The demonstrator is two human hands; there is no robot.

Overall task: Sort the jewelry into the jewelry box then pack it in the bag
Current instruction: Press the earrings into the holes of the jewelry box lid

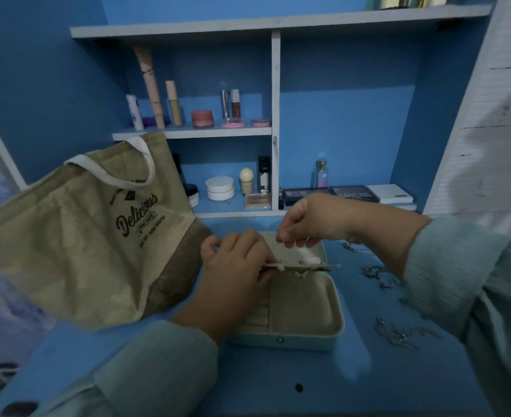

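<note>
open jewelry box (pixel 302 314) sat on blue desk (pixel 278 383), centre. l. hand (pixel 236 266) gripped box's inner flap (pixel 302 267) at its l. end, fingers curled. r. hand (pixel 314 221) hovered above, fingertips pinched; held item too small to tell. loose jewelry (pixel 395 332) lay on desk r. of box. tan bag (pixel 83 242) lay l., touching box area.

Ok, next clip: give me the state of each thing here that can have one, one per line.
jewelry box: open, lid up, front compartments look empty.
tote bag: lying slumped left of the box, nothing packed yet.
left hand: pinching a thin piece of jewelry over the box.
right hand: fingers curled, pinching something small above the box.
loose jewelry: lying unsorted on the desk, right of the box.
</note>
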